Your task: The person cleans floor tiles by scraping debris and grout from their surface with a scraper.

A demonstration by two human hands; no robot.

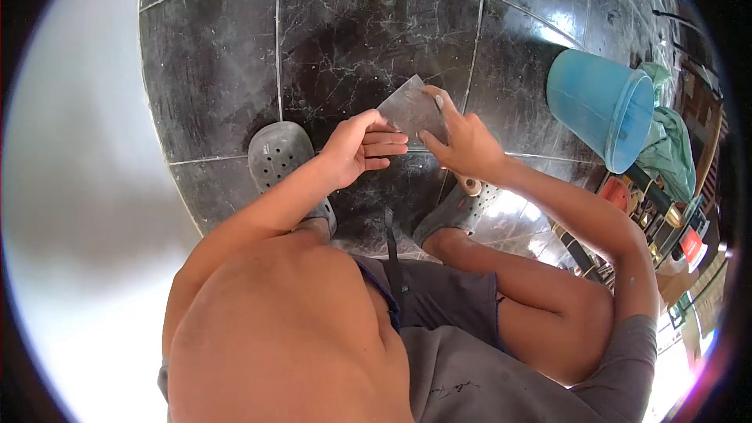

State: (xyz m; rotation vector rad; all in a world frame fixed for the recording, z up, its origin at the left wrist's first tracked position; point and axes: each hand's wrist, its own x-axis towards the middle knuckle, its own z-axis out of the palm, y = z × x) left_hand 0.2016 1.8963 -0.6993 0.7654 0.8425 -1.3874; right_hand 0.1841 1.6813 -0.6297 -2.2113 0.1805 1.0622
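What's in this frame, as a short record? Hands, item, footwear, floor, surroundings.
item: thin flat plate, greyish
right hand: grips the plate's right side
left hand: thumb at the plate's left edge, three fingers extended; grip unclear
below right hand: tan rounded end with a hole; link to plate unclear
footwear: dark grey perforated clogs
floor: dark veined tiles, pale joints
picture right: blue bucket, crumpled green sheet next to it

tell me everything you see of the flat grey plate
The flat grey plate looks like thin, smudged metal with straight edges, one corner pointing away. Above the tiled floor, the right hand grips its right side; the left hand nears or touches its left edge. A tan end below the right hand may be its handle.
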